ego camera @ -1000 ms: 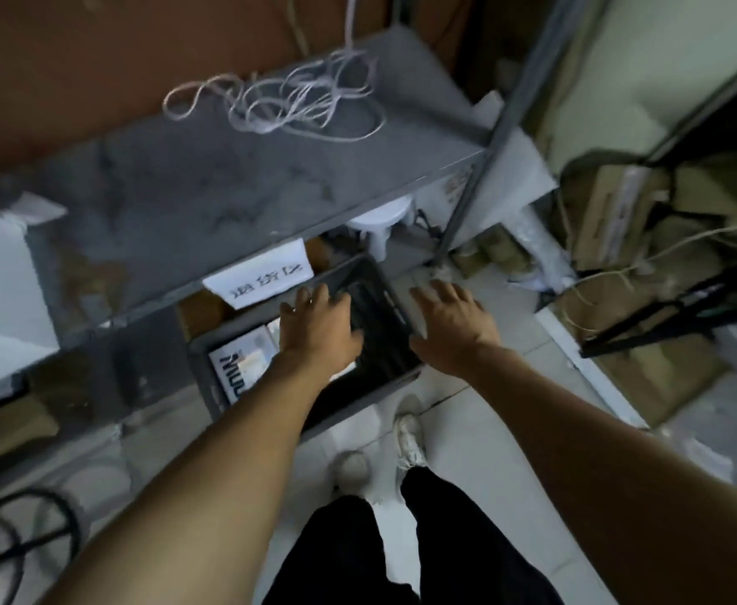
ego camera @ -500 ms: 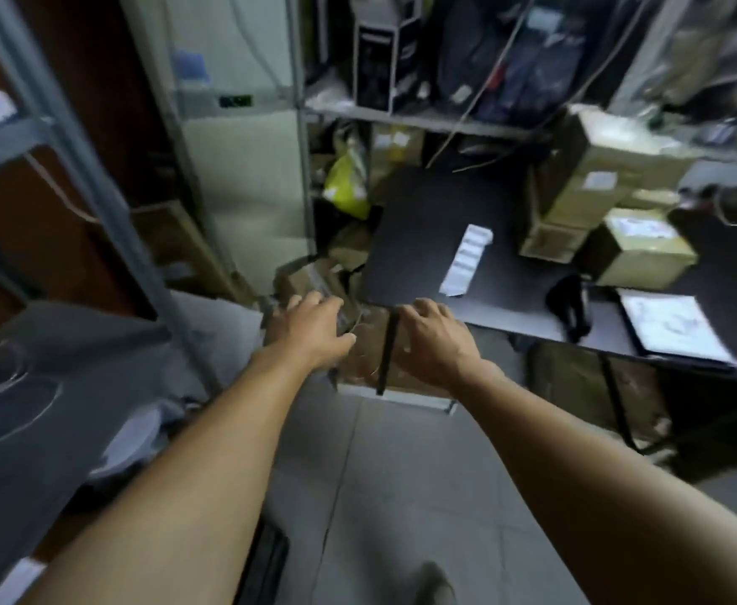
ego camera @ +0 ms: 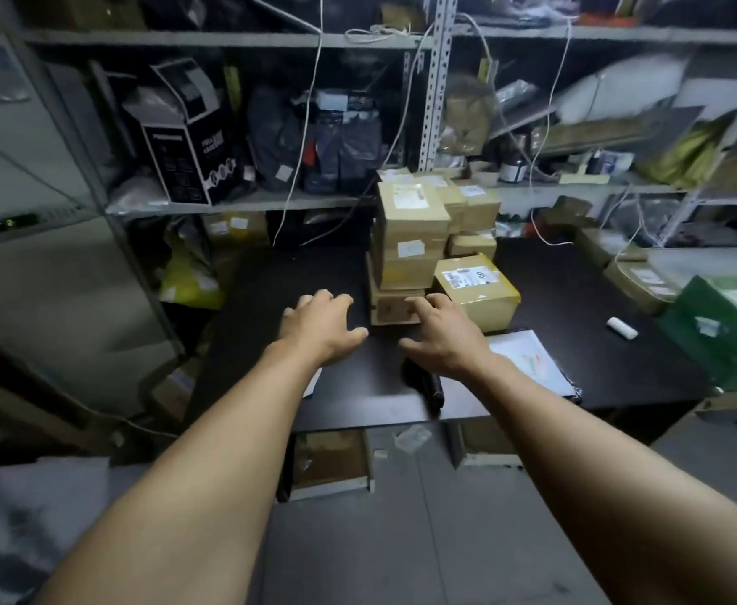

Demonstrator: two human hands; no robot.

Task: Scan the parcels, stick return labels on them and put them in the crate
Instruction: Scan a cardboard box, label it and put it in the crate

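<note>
Cardboard parcels (ego camera: pixel 410 238) stacked mid-frame on black bench (ego camera: pixel 314 272); left hand (ego camera: pixel 320 323) and right hand (ego camera: pixel 438 331) just below, fingers spread, empty; scanner (ego camera: pixel 427 384) under right wrist.

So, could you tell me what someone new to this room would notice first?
Most likely the two bare hands, the left hand and the right hand, stretched out empty and open over the black table. Just beyond their fingertips stands a stack of taped cardboard parcels near the table's middle, with a yellow-taped parcel lying to its right. Behind it all, cluttered metal shelving fills the wall.
</note>
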